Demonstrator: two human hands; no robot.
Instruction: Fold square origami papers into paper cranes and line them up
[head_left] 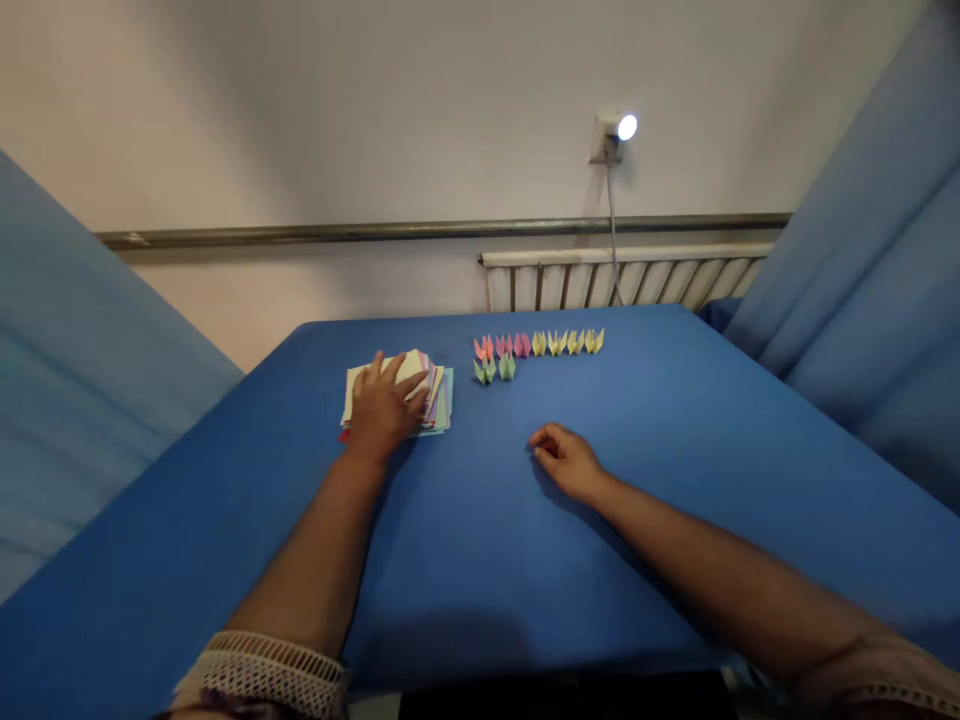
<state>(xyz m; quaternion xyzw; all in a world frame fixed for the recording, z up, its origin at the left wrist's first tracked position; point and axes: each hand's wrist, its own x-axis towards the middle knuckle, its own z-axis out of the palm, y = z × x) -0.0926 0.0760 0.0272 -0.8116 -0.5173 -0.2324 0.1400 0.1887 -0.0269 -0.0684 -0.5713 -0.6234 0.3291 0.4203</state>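
My left hand (384, 405) lies flat, fingers spread, on top of a stack of coloured paper squares (435, 395) at the far left of the blue table (480, 540). My right hand (564, 460) rests on the tabletop near the middle with its fingers loosely curled inward; nothing shows in them. Beyond it, a row of small folded paper figures (538, 344) in pink and yellow runs along the far side, with two green ones (495, 370) just in front of the row's left end.
A white radiator (622, 280) and a metal rail (375, 233) run along the wall behind the table. A small lit lamp (616, 130) with a cable hangs above the radiator. Blue fabric panels stand at left (82, 380) and right (870, 270).
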